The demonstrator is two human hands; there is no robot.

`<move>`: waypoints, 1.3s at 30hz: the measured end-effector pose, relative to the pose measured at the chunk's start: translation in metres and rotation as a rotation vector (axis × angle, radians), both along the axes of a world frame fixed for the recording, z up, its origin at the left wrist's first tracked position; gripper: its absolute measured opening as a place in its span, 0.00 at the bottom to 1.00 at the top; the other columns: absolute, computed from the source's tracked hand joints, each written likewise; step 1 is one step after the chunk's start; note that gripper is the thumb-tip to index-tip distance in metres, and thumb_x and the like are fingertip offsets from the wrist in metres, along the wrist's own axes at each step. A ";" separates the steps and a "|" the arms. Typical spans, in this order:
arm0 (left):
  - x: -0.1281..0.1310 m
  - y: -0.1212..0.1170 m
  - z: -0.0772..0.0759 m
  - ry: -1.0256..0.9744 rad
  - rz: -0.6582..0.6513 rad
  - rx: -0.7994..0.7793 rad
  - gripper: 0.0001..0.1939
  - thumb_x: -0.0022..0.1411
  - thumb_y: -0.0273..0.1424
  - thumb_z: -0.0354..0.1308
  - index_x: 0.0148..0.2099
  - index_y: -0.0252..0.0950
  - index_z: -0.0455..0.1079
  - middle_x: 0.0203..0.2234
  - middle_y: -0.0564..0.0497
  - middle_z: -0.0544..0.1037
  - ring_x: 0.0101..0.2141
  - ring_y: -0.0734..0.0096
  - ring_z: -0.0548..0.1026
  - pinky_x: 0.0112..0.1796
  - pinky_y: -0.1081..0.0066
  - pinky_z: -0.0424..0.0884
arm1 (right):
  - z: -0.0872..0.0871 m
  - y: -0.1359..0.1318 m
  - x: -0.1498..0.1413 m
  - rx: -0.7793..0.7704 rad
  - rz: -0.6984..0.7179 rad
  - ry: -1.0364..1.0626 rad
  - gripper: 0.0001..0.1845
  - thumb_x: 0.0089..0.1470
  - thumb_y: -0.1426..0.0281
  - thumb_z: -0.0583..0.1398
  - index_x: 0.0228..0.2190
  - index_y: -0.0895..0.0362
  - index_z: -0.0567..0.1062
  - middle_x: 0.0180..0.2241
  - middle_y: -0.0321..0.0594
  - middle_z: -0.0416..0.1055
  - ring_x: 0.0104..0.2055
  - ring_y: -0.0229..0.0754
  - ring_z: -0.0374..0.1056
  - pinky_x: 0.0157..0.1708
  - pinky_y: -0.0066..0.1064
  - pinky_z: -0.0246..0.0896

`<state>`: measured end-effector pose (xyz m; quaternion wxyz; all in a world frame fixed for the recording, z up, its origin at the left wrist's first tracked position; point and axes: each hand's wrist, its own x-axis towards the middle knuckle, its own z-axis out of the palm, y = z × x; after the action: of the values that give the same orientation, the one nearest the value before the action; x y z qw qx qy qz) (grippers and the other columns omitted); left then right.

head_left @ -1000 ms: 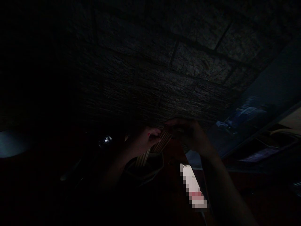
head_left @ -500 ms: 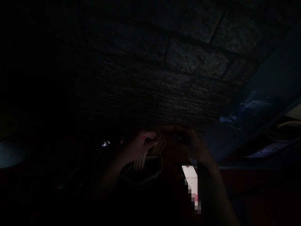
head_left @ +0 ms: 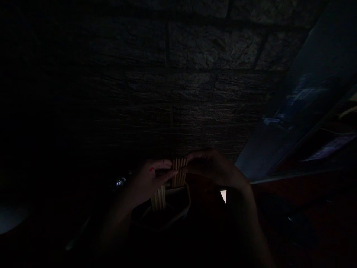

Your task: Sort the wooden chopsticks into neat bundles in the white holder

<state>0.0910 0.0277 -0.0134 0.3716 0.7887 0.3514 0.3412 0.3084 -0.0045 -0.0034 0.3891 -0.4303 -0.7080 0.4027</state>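
Note:
Several thin wooden chopsticks (head_left: 179,174) stand side by side at the back of a box-shaped holder (head_left: 189,201). My left hand (head_left: 149,182) pinches this bundle from the left between thumb and fingers. From the right, my right hand (head_left: 216,167) closes its thumb and fingertips on the bundle's other edge. A second group of chopsticks (head_left: 158,199) leans in the holder below my left hand. Deep shadow hides the inside of the holder and most of its front.
A rough stone-block wall (head_left: 192,85) rises behind the hands. On the right runs a bluish reflective panel (head_left: 259,149). A lit phone screen (head_left: 223,195) shows beside my right forearm, mostly covered. At far left lies a pale rounded object (head_left: 12,217).
My right hand has come left onto the chopsticks, which now stand more upright. My right forearm covers most of the phone. The camera view has shifted a little.

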 end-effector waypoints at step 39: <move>-0.002 -0.002 0.003 0.091 -0.079 -0.061 0.09 0.63 0.31 0.59 0.43 0.37 0.77 0.41 0.51 0.83 0.42 0.68 0.80 0.45 0.71 0.76 | -0.001 -0.004 -0.003 0.172 0.121 -0.199 0.17 0.58 0.70 0.62 0.49 0.47 0.78 0.42 0.34 0.80 0.41 0.39 0.76 0.39 0.29 0.68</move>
<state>0.0889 0.0261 -0.0100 0.3925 0.8047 0.3470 0.2793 0.3056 -0.0088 -0.0043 0.3274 -0.3899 -0.7996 0.3185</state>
